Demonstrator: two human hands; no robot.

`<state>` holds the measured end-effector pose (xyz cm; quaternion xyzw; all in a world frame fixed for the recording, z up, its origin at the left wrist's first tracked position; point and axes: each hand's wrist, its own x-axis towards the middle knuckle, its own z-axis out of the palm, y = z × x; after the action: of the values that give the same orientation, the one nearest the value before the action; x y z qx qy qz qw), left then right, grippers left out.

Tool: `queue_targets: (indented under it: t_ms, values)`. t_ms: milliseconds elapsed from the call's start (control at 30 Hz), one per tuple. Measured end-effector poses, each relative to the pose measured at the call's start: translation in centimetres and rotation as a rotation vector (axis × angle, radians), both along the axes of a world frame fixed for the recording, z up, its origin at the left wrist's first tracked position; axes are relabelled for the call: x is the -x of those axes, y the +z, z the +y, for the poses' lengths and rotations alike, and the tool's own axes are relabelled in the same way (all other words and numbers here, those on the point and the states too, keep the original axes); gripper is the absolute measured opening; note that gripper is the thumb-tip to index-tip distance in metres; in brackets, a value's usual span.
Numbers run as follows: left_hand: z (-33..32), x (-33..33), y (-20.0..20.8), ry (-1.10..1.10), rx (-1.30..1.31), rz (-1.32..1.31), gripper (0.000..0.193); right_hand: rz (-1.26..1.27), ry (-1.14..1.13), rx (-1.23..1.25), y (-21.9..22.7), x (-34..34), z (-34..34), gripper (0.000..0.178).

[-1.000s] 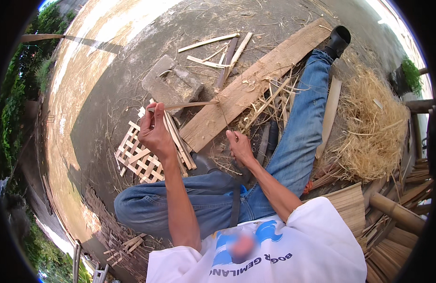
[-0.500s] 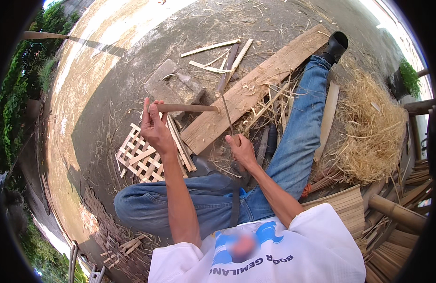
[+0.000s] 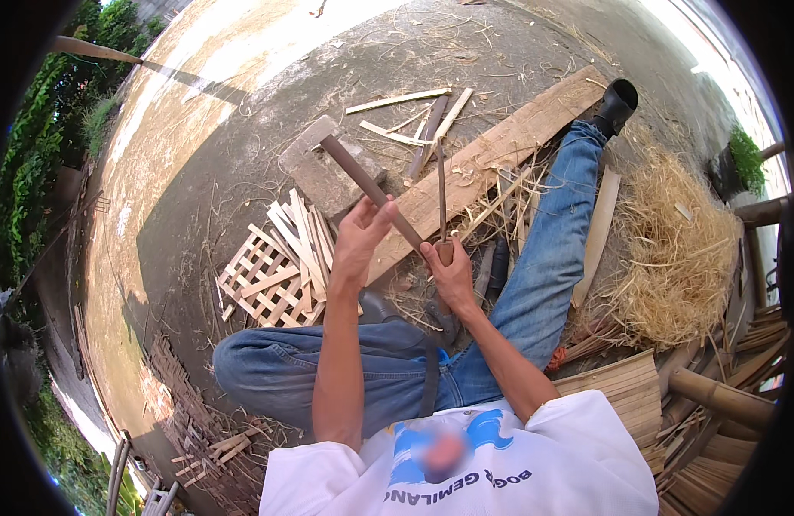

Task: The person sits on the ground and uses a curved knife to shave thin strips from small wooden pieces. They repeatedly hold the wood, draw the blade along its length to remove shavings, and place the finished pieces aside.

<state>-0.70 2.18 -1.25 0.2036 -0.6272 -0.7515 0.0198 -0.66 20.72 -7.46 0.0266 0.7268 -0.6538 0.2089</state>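
My left hand (image 3: 361, 239) is closed round the middle of a brown flat strip (image 3: 355, 172), wood or bamboo by its look. The strip slants from the upper left down to my right hand (image 3: 451, 279). That hand grips the wooden handle of a knife (image 3: 442, 193), its long narrow blade pointing away from me. The strip's near end meets the thumb side of my right hand. Beyond the knife lies a long wooden plank (image 3: 508, 133), with pale shavings on it, running from between my legs toward my right foot.
Loose pale strips lie over a woven lattice (image 3: 259, 279) at the left. A stone block (image 3: 315, 172) stands behind it. Several strips (image 3: 397, 105) lie beyond the plank. A heap of fine shavings (image 3: 672, 249) and bamboo poles (image 3: 723, 400) are at the right.
The strip has turned from roughly level to slanting, and its near end has come to my right hand. My left hand has moved right and nearer; the knife blade now points straighter away.
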Motion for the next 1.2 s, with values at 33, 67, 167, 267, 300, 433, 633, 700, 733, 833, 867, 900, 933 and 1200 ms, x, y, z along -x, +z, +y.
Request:
queue_targets:
  t_ms: [33,67,167,267,300,433,633,700,733,833,867,900,933,1200]
  values:
    - [1.6,-0.2,-1.1,-0.068,-0.005,-0.054,0.054,-0.042,-0.043,0.078,0.8,0.1,-0.2,0.057]
    - [3.2,-0.3,-2.0,-0.140,-0.012,-0.108,0.052,0.063,-0.073,0.009,1.0,0.3,-0.1,0.055]
    - [4.7,-0.3,-2.8,-0.069,-0.113,-0.004,0.048,0.309,-0.080,-0.091,1.6,0.8,0.2,0.049]
    - [4.6,-0.2,-1.9,-0.001,-0.182,0.061,0.041,0.396,0.046,-0.221,1.9,3.4,3.7,0.042]
    - [4.6,-0.1,-1.4,0.019,-0.115,0.004,0.038,0.398,0.100,-0.406,2.9,4.3,4.9,0.039]
    - [5.3,-0.6,-0.4,-0.017,0.032,-0.112,0.035,0.562,0.200,-0.609,4.6,5.4,6.9,0.029]
    - [7.5,-2.6,-0.2,-0.022,0.659,-0.078,0.027,0.734,0.345,-0.749,4.8,6.5,7.5,0.020]
    - [7.9,-4.0,0.0,-0.060,0.662,-0.136,0.024,0.826,0.312,-0.720,2.9,8.1,8.1,0.022]
    - [8.1,-4.5,0.4,-0.072,0.650,-0.170,0.024,0.779,0.305,-0.812,2.2,9.1,8.1,0.022]
    - [9.0,-7.3,1.0,-0.118,0.598,-0.210,0.024,0.442,0.158,-0.953,1.0,15.6,10.2,0.031]
    - [9.5,-8.6,0.6,-0.141,0.576,-0.176,0.024,0.432,0.113,-0.978,1.2,17.0,10.7,0.032]
    - [10.2,-9.4,0.1,-0.156,0.532,-0.146,0.025,0.424,0.082,-1.021,1.9,17.9,11.6,0.033]
    - [9.9,-9.4,-0.3,-0.146,0.295,-0.194,0.025,0.417,0.048,-1.065,2.3,18.4,12.5,0.035]
    - [7.9,-7.9,2.4,-0.025,-0.257,-0.294,0.051,0.397,0.448,-0.554,2.1,3.1,7.8,0.018]
